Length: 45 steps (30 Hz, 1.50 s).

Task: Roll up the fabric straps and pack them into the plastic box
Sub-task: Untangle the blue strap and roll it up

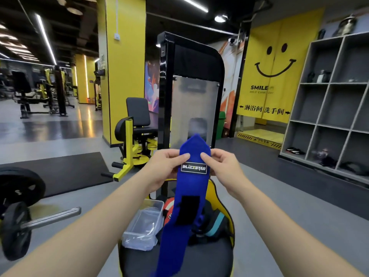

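A long blue fabric strap (pixel 191 180) with a black BLIZZSTAR label and a black hook patch hangs in front of me, its pointed end up. My left hand (pixel 163 168) pinches its left edge near the label, thumb on the front. My right hand (pixel 221 166) pinches the right edge at the same height. The strap's tail drops down past the seat's front. A clear plastic box (pixel 143 226) sits open on the black seat below, left of the strap. More straps (pixel 211 222) in black, teal and red lie in a heap beside the box, partly hidden by the blue one.
The box and heap rest on a black and yellow padded seat (pixel 179 258) of a gym machine whose black weight tower (pixel 191 92) rises just ahead. A barbell with plates (pixel 22 212) lies at the left. Grey cubby shelves (pixel 335 108) stand at the right.
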Motion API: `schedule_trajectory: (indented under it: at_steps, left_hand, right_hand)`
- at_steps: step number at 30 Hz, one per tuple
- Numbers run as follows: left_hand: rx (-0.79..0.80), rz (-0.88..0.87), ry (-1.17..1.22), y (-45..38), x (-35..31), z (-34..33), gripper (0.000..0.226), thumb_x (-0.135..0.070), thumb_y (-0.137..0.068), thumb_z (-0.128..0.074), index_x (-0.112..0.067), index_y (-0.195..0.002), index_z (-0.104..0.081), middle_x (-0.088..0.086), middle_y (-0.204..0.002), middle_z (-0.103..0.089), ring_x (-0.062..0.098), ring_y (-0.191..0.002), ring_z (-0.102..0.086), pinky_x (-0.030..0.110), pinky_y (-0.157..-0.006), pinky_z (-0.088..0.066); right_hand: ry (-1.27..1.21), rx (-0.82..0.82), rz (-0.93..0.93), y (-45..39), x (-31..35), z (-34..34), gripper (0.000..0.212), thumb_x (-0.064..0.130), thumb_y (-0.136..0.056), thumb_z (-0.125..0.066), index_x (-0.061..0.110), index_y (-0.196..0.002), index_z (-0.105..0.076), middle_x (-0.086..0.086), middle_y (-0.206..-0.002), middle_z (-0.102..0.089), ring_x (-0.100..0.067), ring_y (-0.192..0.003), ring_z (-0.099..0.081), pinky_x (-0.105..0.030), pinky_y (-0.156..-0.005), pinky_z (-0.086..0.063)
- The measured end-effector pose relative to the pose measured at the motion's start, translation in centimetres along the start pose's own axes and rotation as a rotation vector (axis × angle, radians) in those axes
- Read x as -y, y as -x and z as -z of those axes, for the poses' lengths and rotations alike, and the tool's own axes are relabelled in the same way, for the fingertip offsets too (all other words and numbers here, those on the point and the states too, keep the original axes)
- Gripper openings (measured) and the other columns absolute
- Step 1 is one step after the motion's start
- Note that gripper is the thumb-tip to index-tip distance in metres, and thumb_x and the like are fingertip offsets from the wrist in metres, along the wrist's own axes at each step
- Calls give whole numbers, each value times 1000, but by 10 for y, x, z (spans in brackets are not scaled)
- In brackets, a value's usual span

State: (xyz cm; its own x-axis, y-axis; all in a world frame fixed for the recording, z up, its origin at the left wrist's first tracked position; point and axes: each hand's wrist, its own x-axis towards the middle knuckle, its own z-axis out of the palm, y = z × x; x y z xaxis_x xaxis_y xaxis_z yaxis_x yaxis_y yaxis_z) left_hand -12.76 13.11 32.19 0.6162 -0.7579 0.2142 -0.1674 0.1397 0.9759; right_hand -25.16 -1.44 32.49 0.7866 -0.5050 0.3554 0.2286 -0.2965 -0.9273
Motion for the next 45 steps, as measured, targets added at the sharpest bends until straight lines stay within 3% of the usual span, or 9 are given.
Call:
schedule_trajectory:
  at_steps: [7, 10, 12, 18, 21, 26, 34, 38, 45]
  left_hand:
    - [168, 27, 140, 41, -39, 4, 28, -24, -100, -58, -4, -118, -67, 13, -106, -75, 22, -96, -73, 29, -68, -62]
    - [262, 133, 351, 51, -37, 12, 42, -21, -95, -60, -2, -132, -60, 19, -125, -69, 28, -113, -69, 37, -90, -59]
    - [276, 187, 402, 48, -20, 16, 45, -20, -94, -63, -2, -135, -58, 20, -130, -67, 31, -120, -66, 40, -95, -55]
    - [79, 310, 36, 12, 67, 25, 25, -18, -98, -65, -7, -120, -69, 12, -114, -76, 25, -105, -74, 40, -94, -59]
    - [-30, 408, -95, -3, 143, 26, 22, -17, -97, -68, -7, -116, -71, 8, -102, -79, 23, -97, -76, 43, -95, -59]
    - [-187, 529, -20, -15, 245, 22, 20, -13, -103, -58, -5, -116, -71, 9, -99, -78, 19, -83, -74, 22, -62, -57]
    - [-302, 521, 74, -68, 304, 40, 14, -17, -100, -63, -12, -107, -74, 7, -98, -80, 22, -88, -75, 36, -77, -60]
    - [-368, 572, 207, -94, 329, 51, 13, -19, -101, -63, -13, -107, -72, 7, -100, -80, 25, -95, -75, 43, -87, -60]
    - [-405, 644, 375, -112, 368, 59, 20, -20, -100, -64, -11, -117, -69, 10, -104, -79, 27, -99, -74, 39, -78, -58]
  right_hand:
    - [-66, 86, -2, 38, 40, 6, 26, 28, -99, -64, 3, -102, -70, -16, -86, -74, -23, -63, -65, -24, -54, -53]
    - [-98, 109, 4, 45, 44, -1, 22, 26, -99, -63, 5, -93, -69, -11, -70, -66, -17, -51, -51, -20, -47, -44]
    - [-68, 111, -15, 43, 35, -6, 21, 25, -100, -63, 6, -94, -70, -16, -76, -71, -21, -63, -64, -23, -54, -51]
    - [175, 61, -229, 8, -63, -19, 24, 32, -93, -74, 7, -91, -76, -6, -89, -79, -29, -81, -73, -36, -72, -62]
    - [289, 84, -395, -2, -133, -28, 20, 28, -93, -74, 8, -90, -75, -3, -70, -70, -16, -57, -59, -25, -56, -52]
    - [238, 71, -569, -13, -226, -48, 18, 15, -98, -67, 2, -110, -71, -12, -94, -75, -12, -73, -68, -23, -65, -58]
    - [49, 36, -617, -58, -308, -36, 18, 7, -103, -55, 13, -114, -69, -9, -105, -76, -17, -82, -75, -25, -72, -60]
    - [535, 43, -603, -85, -368, 9, 16, 15, -96, -62, 17, -104, -75, -2, -96, -78, -16, -79, -73, -34, -79, -61]
    - [1305, 386, -229, -111, -443, 13, 37, 32, -96, -63, 17, -130, -62, -4, -125, -63, -26, -118, -55, -40, -96, -49]
